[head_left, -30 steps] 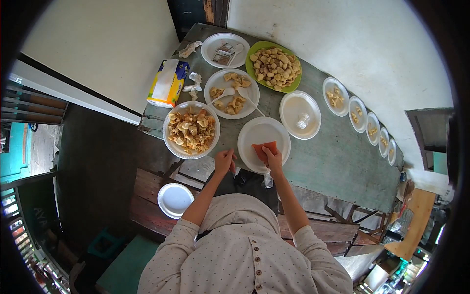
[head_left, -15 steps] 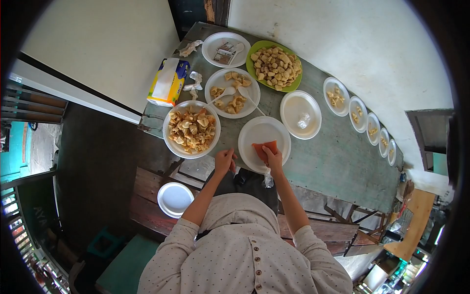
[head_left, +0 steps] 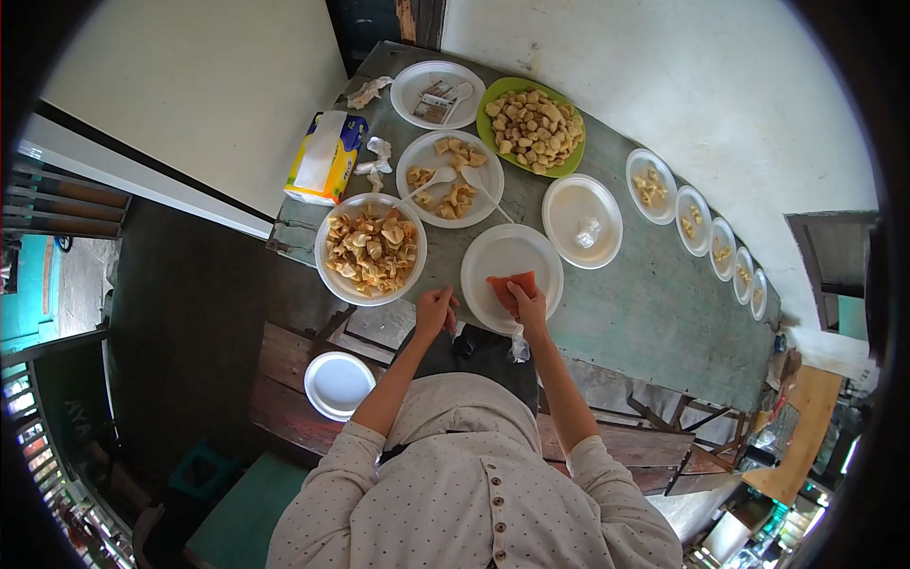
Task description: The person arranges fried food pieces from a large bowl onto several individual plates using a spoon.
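In my right hand (head_left: 528,305) is a small clear plastic bag of orange-red sauce (head_left: 504,289), its bulging part over a white plate (head_left: 483,266). The bag's clear, crumpled end (head_left: 518,349) hangs below the hand, past the table edge. My left hand (head_left: 436,311) is at the table edge, left of the plate, its fingers loosely bent and apart with nothing seen in them. Just beyond it stands a white bowl heaped with fried, folded wonton-like snacks (head_left: 372,251). The plate under the sauce bag holds no food that I can see.
Fried pieces and two spoons lie on a plate (head_left: 428,211). A green plate (head_left: 485,128) bears a pile of fried chunks. Several small plates (head_left: 633,194) line the wall. Tissues (head_left: 327,156) stand left. Another plate (head_left: 576,194) holds a crumpled clear bag. White plates (head_left: 339,386) rest on the bench.
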Motion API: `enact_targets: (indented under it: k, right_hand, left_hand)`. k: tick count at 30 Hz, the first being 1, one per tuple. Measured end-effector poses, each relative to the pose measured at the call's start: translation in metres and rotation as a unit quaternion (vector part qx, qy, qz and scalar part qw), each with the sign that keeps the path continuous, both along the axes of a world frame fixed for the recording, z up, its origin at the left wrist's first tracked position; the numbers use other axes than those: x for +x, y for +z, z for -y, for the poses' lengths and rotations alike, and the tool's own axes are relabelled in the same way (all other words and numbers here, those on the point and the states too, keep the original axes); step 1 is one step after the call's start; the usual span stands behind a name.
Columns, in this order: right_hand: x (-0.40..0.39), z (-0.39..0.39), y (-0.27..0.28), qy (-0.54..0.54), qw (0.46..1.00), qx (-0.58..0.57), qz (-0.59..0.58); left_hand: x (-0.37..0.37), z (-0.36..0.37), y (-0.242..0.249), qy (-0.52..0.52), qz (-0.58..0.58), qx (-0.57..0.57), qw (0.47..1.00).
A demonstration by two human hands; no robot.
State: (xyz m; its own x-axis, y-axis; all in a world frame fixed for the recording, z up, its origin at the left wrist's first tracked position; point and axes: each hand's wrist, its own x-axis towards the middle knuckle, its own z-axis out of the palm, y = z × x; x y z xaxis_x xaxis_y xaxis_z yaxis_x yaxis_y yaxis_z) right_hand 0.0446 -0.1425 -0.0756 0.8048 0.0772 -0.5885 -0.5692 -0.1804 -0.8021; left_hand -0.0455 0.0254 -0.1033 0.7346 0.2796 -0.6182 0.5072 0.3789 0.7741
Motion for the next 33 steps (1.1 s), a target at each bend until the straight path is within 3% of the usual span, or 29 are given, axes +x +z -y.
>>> enact_targets:
  k: [18, 33]
  right_hand:
    - [-0.001, -0.001, 0.005, -0.008, 1.000, -0.005, 0.001]
    - [0.017, 0.024, 0.018, -0.091, 0.987, 0.112, -0.074]
  left_hand:
    - [-0.001, 0.000, -0.003, -0.006, 0.006, 0.008, 1.000]
    - [0.000, 0.000, -0.002, 0.004, 0.006, -0.007, 1.000]
